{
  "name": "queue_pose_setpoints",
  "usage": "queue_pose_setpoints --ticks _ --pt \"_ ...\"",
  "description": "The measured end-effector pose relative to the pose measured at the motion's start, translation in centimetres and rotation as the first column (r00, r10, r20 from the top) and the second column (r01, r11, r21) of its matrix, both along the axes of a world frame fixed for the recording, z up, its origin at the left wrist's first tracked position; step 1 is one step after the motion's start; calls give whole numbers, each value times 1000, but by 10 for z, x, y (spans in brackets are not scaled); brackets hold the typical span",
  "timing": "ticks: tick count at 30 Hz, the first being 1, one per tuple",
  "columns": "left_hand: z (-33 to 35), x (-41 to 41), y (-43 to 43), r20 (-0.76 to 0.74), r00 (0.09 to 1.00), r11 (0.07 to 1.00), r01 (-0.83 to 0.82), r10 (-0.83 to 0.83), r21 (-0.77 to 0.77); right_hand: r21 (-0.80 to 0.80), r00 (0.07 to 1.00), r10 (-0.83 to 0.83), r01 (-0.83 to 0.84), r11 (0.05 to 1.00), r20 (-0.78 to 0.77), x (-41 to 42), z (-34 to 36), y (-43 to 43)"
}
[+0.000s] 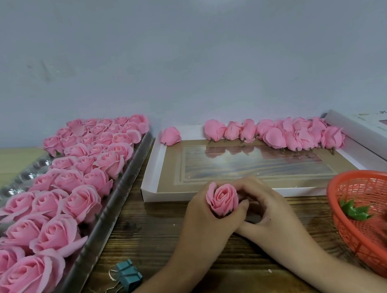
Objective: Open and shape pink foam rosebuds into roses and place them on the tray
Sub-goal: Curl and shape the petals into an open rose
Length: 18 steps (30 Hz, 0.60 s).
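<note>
A pink foam rosebud (222, 199) stands upright over the wooden table, partly opened. My left hand (204, 223) wraps around its base. My right hand (268, 210) touches its right side with thumb and fingers curled at the base. A clear plastic tray (112, 196) on the left carries several rows of opened pink roses (82, 203). A row of closed rosebuds (281, 133) lies along the far edge of a shallow white box lid (150, 174), with one bud (170, 136) apart at its far left corner.
A red plastic basket (349, 207) with green leaf pieces (356, 211) sits at the right. A teal binder clip (126, 277) lies on the table near my left forearm. Another white box (370, 129) stands at the far right. A grey wall backs the table.
</note>
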State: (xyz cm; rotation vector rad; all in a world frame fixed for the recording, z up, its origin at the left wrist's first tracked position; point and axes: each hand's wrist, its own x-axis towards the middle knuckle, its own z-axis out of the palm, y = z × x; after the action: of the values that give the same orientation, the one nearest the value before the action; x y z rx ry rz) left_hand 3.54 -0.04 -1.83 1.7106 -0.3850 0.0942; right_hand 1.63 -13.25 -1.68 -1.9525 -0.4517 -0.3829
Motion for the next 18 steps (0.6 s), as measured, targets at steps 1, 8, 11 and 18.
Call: queue_pose_setpoints --ticks 1,8,11,18 --pt "0 0 0 2 1000 1000 -9 9 14 0 1000 0 0 1000 -5 0 0 1" --pt "0 0 1 20 999 998 -29 28 49 -116 999 9 -4 993 44 -2 2 1" --pt "1 2 1 35 998 998 -47 46 29 -116 998 22 -16 993 53 -2 2 2" --pt "3 3 1 29 996 996 -78 79 -35 105 995 94 -89 990 -39 -1 3 0"
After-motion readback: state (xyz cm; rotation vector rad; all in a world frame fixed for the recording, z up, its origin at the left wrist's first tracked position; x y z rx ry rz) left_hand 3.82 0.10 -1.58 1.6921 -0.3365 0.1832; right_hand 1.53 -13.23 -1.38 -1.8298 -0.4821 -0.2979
